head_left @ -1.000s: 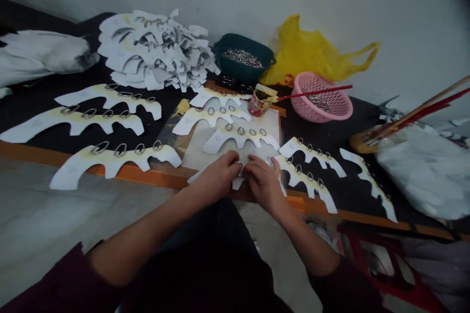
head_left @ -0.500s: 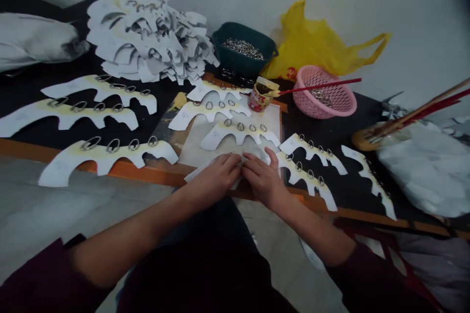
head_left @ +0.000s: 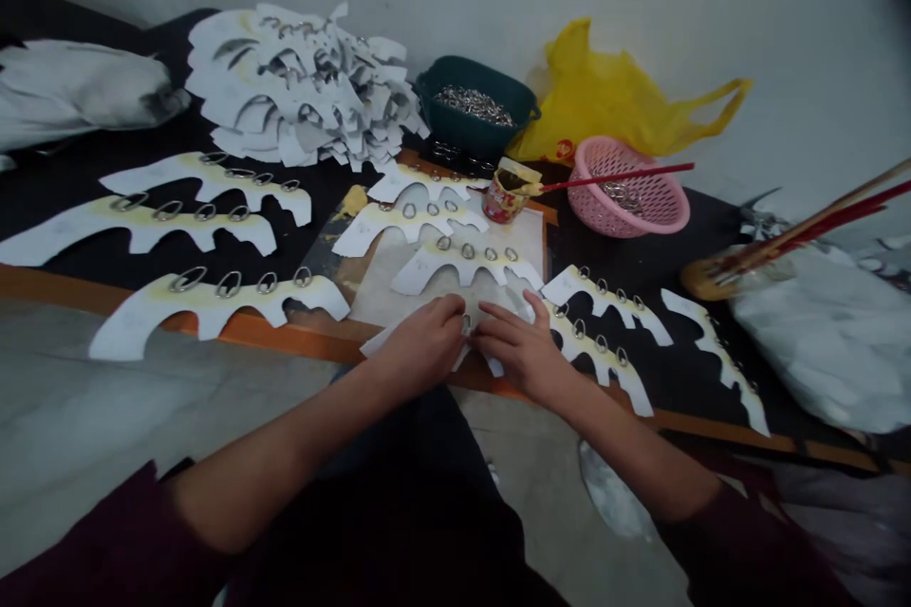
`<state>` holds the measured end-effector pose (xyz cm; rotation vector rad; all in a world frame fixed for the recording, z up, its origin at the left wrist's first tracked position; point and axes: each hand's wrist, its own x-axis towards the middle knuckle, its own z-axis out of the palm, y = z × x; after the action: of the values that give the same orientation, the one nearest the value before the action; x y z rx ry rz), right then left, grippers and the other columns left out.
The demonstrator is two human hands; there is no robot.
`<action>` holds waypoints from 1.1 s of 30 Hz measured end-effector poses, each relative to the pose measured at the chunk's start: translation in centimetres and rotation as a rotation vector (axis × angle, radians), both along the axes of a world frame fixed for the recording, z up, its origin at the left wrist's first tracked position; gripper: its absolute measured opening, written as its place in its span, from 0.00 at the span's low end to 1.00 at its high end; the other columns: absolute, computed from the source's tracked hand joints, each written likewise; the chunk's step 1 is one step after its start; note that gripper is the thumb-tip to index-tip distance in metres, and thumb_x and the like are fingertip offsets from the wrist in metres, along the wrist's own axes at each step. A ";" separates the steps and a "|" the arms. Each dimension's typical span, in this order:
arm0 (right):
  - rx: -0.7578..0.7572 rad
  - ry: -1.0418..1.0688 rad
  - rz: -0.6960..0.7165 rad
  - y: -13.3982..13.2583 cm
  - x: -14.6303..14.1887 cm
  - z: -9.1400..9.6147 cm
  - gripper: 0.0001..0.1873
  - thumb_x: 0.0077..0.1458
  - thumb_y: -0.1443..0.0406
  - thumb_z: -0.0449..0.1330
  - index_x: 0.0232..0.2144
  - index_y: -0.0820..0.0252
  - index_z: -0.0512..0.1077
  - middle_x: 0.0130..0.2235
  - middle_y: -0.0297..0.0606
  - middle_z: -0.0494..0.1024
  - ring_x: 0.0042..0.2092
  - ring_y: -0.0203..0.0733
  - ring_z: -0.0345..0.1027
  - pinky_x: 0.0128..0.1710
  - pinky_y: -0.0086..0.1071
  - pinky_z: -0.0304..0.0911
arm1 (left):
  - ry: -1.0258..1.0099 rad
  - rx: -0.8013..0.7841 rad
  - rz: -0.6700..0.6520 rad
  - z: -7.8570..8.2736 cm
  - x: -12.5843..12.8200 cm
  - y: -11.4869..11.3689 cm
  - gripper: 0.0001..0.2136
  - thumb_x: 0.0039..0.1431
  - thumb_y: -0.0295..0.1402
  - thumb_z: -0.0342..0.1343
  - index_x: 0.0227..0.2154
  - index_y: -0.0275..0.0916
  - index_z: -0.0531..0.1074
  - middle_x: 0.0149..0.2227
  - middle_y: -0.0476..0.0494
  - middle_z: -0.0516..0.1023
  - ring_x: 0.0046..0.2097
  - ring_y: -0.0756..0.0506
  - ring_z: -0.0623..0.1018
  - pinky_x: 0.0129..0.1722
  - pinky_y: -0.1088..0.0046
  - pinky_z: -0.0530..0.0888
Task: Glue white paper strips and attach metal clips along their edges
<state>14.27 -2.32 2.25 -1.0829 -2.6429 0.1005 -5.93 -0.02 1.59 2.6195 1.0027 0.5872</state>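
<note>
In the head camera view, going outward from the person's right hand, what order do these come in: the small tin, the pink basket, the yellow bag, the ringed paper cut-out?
From the right hand:
1. Ringed paper cut-out, just to its right.
2. Small tin, straight ahead.
3. Pink basket, ahead and rightward.
4. Yellow plastic bag, behind the basket.

Matt paper cutouts [head_left: 217,308], glossy metal rings [head_left: 474,104]

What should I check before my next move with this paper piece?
1. Paper piece under the left hand and right hand: both hands on it, ok.
2. Metal ring between the hands: mostly hidden, cannot tell.
3. Spare rings in the teal basket: ok.
4. Red-handled brush resting on the open pot: ok.
5. Ringed paper piece beside the right hand: contact, cannot tell.
</note>
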 end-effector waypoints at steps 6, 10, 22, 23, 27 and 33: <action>-0.181 0.134 -0.145 -0.2 0.5 0.8 0.17 0.58 0.73 0.46 0.37 0.52 0.72 0.45 0.33 0.77 0.60 0.44 0.57 0.60 0.51 0.30 | 0.017 0.042 0.058 -1.0 0.3 -0.6 0.04 0.59 0.25 0.47 0.34 0.33 0.67 0.43 0.37 0.68 0.45 0.43 0.71 0.47 0.65 0.71; -0.147 0.271 -0.358 -0.7 0.3 1.5 0.13 0.59 0.69 0.47 0.39 0.54 0.70 0.47 0.37 0.75 0.60 0.45 0.57 0.59 0.49 0.36 | 0.022 0.058 0.074 -1.1 0.3 -0.7 0.04 0.60 0.26 0.48 0.34 0.33 0.67 0.44 0.37 0.68 0.44 0.43 0.71 0.46 0.65 0.72; 0.056 0.117 -0.308 -2.8 -2.0 -1.5 0.16 0.58 0.73 0.50 0.45 0.54 0.68 0.39 0.35 0.80 0.54 0.42 0.64 0.59 0.46 0.31 | 0.014 0.062 0.006 -1.0 -0.2 -0.5 0.06 0.60 0.24 0.45 0.33 0.32 0.68 0.44 0.35 0.68 0.44 0.43 0.70 0.48 0.64 0.70; 0.029 0.133 -0.320 -2.6 -1.9 -1.3 0.15 0.58 0.73 0.50 0.44 0.54 0.68 0.38 0.35 0.80 0.54 0.42 0.65 0.59 0.47 0.32 | 0.013 0.066 -0.004 -0.9 -0.4 -0.6 0.07 0.60 0.24 0.45 0.34 0.32 0.68 0.45 0.35 0.68 0.45 0.43 0.70 0.48 0.64 0.70; -0.176 0.326 -0.425 -1.7 -1.4 0.0 0.13 0.59 0.69 0.48 0.43 0.54 0.69 0.39 0.37 0.80 0.50 0.45 0.66 0.56 0.48 0.44 | 0.018 0.068 -0.049 -0.5 -0.9 -0.8 0.09 0.62 0.28 0.44 0.37 0.33 0.69 0.48 0.35 0.68 0.48 0.42 0.69 0.49 0.62 0.70; -0.082 0.412 -0.484 -2.4 -2.4 0.3 0.14 0.60 0.69 0.48 0.46 0.55 0.66 0.42 0.38 0.79 0.54 0.45 0.63 0.57 0.48 0.43 | 0.022 0.112 -0.043 -1.2 -1.1 -1.0 0.07 0.60 0.28 0.45 0.35 0.32 0.67 0.50 0.32 0.65 0.50 0.40 0.69 0.49 0.60 0.70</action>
<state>11.87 -4.75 2.55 -1.5095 -1.9772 0.2967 -6.98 -1.01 0.42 2.7432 0.9429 0.6222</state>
